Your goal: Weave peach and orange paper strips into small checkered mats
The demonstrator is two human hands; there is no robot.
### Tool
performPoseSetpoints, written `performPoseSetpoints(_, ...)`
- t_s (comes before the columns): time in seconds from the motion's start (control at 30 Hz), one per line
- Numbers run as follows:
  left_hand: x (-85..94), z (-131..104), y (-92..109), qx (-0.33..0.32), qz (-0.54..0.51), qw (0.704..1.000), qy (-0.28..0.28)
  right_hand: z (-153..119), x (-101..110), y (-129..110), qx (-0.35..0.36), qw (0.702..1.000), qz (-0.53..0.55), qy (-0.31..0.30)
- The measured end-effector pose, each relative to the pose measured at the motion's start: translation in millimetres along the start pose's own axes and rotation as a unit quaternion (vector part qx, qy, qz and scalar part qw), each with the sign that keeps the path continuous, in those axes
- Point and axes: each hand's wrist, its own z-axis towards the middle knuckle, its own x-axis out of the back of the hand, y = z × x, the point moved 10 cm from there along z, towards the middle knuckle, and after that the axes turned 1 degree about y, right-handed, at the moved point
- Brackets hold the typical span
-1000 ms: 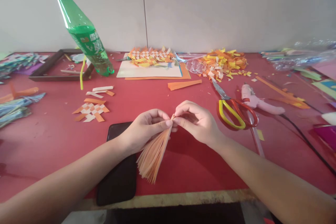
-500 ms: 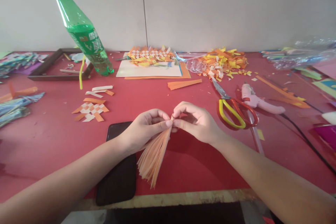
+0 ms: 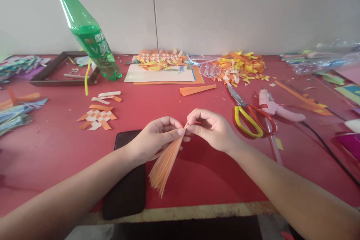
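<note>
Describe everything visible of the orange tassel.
The tassel is a bundle of many thin, pale-orange strips that look like paper, gathered narrow at the top and fanning out to uneven ends. It slants down toward the lower left of the picture, over the red table. The left hand pinches it just below the top; the right hand pinches its tip. The hands partly cover the top, so any binding there can't be made out.

Scissors (image 3: 245, 106) lay right of the paper tassel (image 3: 166, 165); glue gun (image 3: 271, 105), right of those. Phone (image 3: 126, 193) lay left of the tassel, by the near edge of the table (image 3: 213, 183). Behind the phone, leftward: woven paper patch (image 3: 97, 117); behind that, soda bottle (image 3: 91, 41), beside the frame (image 3: 60, 83). Rear centre: woven paper band (image 3: 161, 58) on paper sheet (image 3: 157, 78) (clippings heap (image 3: 243, 63) to its right).
</note>
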Motion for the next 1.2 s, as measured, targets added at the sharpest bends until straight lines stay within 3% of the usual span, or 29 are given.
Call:
performPoseSetpoints(0.27,-2.8,0,0,0.005,-0.02,1.0,-0.004,-1,-1,4,-0.012,1.0,0.014,0.017)
performPoseSetpoints(0.53,0.3,0,2,-0.004,-0.01,1.0,0.013,-6,-5,-10,0.057,0.998,-0.009,0.009)
performPoseSetpoints(0.73,4.5,1,4,-0.013,-0.041,0.999,0.024,-11,-12,-13,0.085,0.994,0.06,-0.029)
performPoseSetpoints(1.2,1.8,0,5,-0.015,-0.032,0.999,0.011,-13,-10,-15,0.105,0.993,0.012,-0.049)
